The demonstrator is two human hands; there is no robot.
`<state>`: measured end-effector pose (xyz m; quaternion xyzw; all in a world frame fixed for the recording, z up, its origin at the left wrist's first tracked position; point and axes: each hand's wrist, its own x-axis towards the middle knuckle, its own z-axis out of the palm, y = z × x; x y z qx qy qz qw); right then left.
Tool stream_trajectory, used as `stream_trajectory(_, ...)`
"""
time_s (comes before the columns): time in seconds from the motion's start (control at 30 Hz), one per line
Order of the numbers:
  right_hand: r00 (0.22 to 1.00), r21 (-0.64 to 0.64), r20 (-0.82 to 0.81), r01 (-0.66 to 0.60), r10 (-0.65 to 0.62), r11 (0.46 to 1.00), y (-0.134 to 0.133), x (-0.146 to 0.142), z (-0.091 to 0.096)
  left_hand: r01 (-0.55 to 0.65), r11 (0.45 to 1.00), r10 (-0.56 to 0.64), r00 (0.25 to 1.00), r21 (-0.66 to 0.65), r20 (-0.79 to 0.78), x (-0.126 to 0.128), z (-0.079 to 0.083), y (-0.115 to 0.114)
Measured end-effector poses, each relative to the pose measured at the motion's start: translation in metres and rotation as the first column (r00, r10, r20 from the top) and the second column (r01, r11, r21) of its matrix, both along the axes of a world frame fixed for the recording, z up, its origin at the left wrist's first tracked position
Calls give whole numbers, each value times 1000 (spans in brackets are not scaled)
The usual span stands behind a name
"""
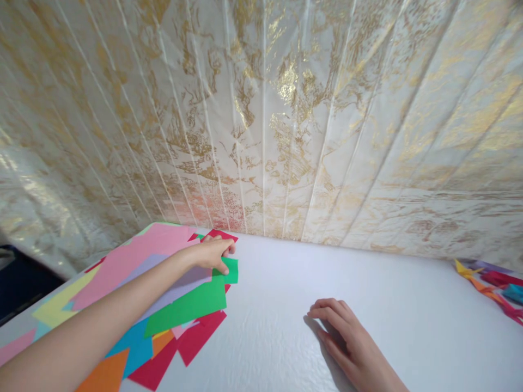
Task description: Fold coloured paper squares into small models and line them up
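Observation:
My left hand [217,253] is over the far right part of a heap of coloured paper. Its fingers are bent and its thumb is spread from them, the thumb tip at the edge of a small green paper piece [231,270]. No sheet is visibly lifted. Below the hand lies a larger green sheet [192,305], beside a lilac sheet [163,296] and a pink sheet [139,258]. Red paper [202,337] shows at the near side of the heap. My right hand [347,337] rests on the white table [269,326], fingers loosely bent and apart, holding nothing.
Folded paper shapes, among them a yellow one [464,270], lie at the table's right edge. A white and gold patterned curtain [261,136] hangs along the table's back edge. Blue paper [137,348] and orange paper [107,373] are at the near left, partly below my left forearm.

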<state>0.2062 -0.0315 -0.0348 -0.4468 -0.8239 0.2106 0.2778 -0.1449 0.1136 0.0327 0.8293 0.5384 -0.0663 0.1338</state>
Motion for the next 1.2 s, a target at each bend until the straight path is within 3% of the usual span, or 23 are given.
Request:
stream_trajectory(0.1,1000,-4,-9,2,-2,1000,0,0,1,43,997,-43,999,-62,-9,0,1,9)
stream_trajectory(0.23,999,9,-34,14,-13,1000,0,0,1,19,1000,-19,998,-2,53,-7,15,17)
stream_trajectory(0.37,999,-11,-35,29,-30,1000,0,0,0,-99,968,70,989,231,132,-9,44,15)
stream_trajectory(0.47,989,19,-89,121,-119,992,-1,1,3,-93,896,22,986,435,165,21,53,-16)
stream_trajectory(0.53,970,68,-143,211,-199,975,-3,2,8,22,865,-114,982,502,153,57,41,-51)
stream_trajectory(0.6,966,137,-156,228,-206,964,-7,3,15,188,843,-284,951,505,121,99,17,-89)
stream_trajectory(0.67,990,163,-74,129,-119,978,-10,5,23,307,814,-404,909,493,102,138,-10,-120)
stream_trajectory(0.77,990,43,141,-6,0,999,-11,11,32,361,801,-463,879,478,111,174,-37,-147)
stream_trajectory(0.87,958,-26,282,-40,46,999,-5,26,33,359,808,-454,885,468,105,181,-44,-152)
stream_trajectory(1.0,953,-6,296,-67,66,998,7,51,27,356,809,-409,913,469,12,161,-48,-149)
stream_trajectory(1.1,952,50,293,-106,87,993,11,56,25,376,780,-425,905,500,-17,146,-54,-145)
stream_trajectory(1.2,934,166,340,-172,108,971,9,42,26,359,775,-421,907,520,1,145,-57,-142)
